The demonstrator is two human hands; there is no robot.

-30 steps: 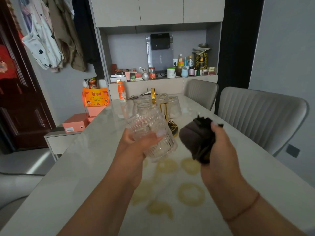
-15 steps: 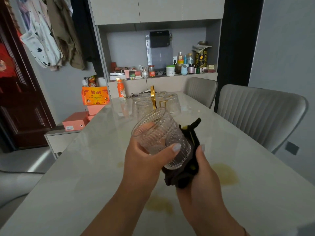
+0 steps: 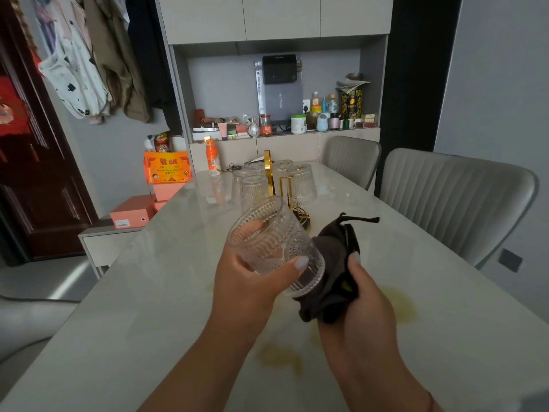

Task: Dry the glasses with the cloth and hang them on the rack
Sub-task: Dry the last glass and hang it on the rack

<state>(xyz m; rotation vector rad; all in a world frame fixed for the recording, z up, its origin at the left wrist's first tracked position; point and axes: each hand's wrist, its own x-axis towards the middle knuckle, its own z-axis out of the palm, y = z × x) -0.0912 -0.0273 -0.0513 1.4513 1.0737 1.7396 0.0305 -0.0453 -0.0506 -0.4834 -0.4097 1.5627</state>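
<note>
My left hand (image 3: 246, 281) grips a clear ribbed glass (image 3: 274, 245), tilted with its mouth toward the upper left and its base toward the right. A dark cloth (image 3: 332, 272) is bunched in my right hand (image 3: 356, 316) and pressed against the base of that glass. Behind them, mid-table, stands the gold rack (image 3: 271, 179), with several ribbed glasses (image 3: 303, 185) hanging upside down on it.
The pale marble table (image 3: 148, 307) shows yellowish stains (image 3: 398, 304) near my hands. An orange bottle (image 3: 212, 157) stands at the far end. Two grey chairs (image 3: 454, 200) line the right side. Orange boxes (image 3: 133, 215) sit on a low cabinet at left.
The cloth in my right hand came from apart on the right to the glass's base. The glass turned so its mouth faces up-left. Both hands shifted slightly nearer me.
</note>
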